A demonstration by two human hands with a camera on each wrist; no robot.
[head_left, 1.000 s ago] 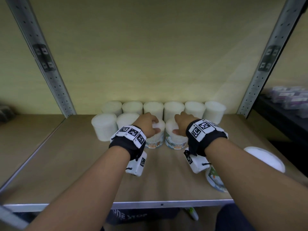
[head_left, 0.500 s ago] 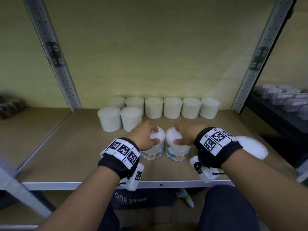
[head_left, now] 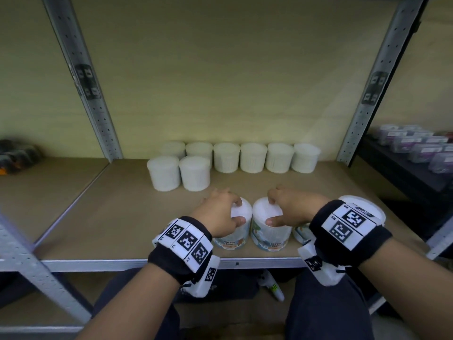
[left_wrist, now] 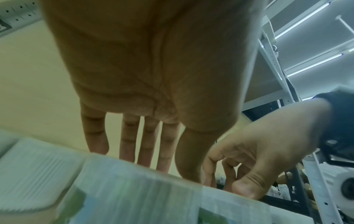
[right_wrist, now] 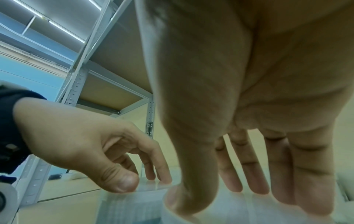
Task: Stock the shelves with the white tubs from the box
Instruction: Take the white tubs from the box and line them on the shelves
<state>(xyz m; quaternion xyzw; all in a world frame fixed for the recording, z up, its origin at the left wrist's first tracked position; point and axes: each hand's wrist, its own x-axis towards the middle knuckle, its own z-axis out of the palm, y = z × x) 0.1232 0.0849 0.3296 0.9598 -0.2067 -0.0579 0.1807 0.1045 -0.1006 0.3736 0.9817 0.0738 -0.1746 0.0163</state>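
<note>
Since a second ago both tubs have come back toward the shelf (head_left: 73, 231) front edge. My left hand (head_left: 215, 213) grasps the left tub (head_left: 235, 229) from above; my right hand (head_left: 291, 207) grasps the right tub (head_left: 269, 229) beside it. Eight white tubs (head_left: 226, 158) stand farther back.

A pale yellow-beige back panel (head_left: 220, 77) is seen behind a wooden shelf board (head_left: 117, 204), which is edged at the front by a grey metal rail (head_left: 98, 262). The bay is framed by two perforated grey metal uprights, the left upright (head_left: 81, 77) and the right upright (head_left: 377, 79). A neighbouring shelf (head_left: 41, 182) is joined on the left, and a darker shelf (head_left: 402, 173) with blurred purple-labelled packs (head_left: 416, 148) is set to the right. Long ceiling strip lights (left_wrist: 314, 62) are visible from the left wrist view, and a light blue wall (right_wrist: 28, 78) is shown in the right wrist view.
</note>
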